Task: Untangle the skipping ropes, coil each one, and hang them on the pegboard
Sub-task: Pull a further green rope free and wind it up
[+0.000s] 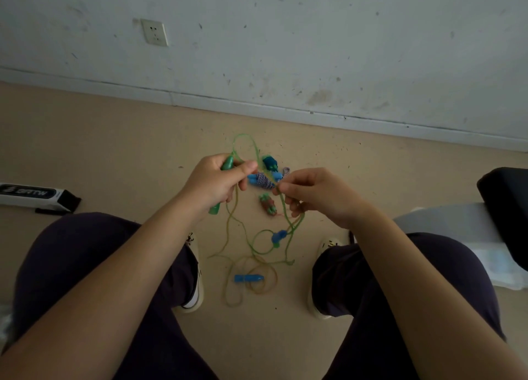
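Observation:
My left hand [218, 181] grips a green rope handle [227, 162], whose lower end sticks out below the fist. The thin green rope [248, 139] loops up from it and runs down to my right hand [310, 194], which pinches the cord. Below, the green rope tangles with a yellowish rope [263, 289] on the floor, around two blue handles [248, 278] [278, 236]. A coiled blue-and-white rope [264, 179], a dark teal bundle [270, 162] and a pink-and-green bundle [267, 204] lie on the floor between my hands.
I sit with my knees apart and my shoes [194, 279] on the beige floor [114, 151]. A white wall with a socket [155, 32] stands ahead. A black-and-white box [37, 197] lies left; a black seat [505, 208] and white cloth [457, 231] are right.

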Demonstrator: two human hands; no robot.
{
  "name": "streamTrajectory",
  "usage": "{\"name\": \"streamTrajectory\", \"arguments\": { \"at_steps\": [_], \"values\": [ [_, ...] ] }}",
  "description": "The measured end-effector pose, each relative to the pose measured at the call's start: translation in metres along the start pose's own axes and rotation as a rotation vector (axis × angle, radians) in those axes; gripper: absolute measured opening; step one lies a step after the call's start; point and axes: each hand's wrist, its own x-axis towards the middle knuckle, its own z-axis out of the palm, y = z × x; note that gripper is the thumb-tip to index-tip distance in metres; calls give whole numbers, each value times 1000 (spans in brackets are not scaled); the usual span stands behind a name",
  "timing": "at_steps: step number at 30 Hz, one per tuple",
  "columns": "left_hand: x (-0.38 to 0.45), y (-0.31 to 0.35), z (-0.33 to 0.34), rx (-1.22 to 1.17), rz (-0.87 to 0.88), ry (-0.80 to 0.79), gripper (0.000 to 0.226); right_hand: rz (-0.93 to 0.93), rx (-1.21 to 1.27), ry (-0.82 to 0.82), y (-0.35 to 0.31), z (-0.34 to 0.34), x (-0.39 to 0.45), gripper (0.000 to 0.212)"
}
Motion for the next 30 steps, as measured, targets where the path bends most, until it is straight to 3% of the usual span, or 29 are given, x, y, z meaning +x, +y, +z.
{"name": "streamTrajectory", "arguments": {
  "at_steps": [6,9,11,13,16,22,26,30],
  "values": [
    [-1,5,-5,48,30,55,19,69,-322,21,2,-8,1,9],
    [-1,6,-8,180,21,-104,36,85,-507,-25,2,-8,-1,13],
    [-2,5,-12,232,-24,-275,43,73,-549,50,4,-7,0,19],
    [-2,4,-12,213,-42,-320,39,52,-422,162,7,-9,3,22],
    [-2,6,-5,141,-44,-201,24,18,-63,146,4,-7,2,21],
    [-11,4,15,192,-40,-354,30,-90,139,83,3,11,5,17],
    [-6,0,13,127,-2,-289,29,-176,173,149,0,10,5,10],
    [-4,0,13,73,5,-210,18,-193,284,115,-2,10,4,23]
  ]
}}
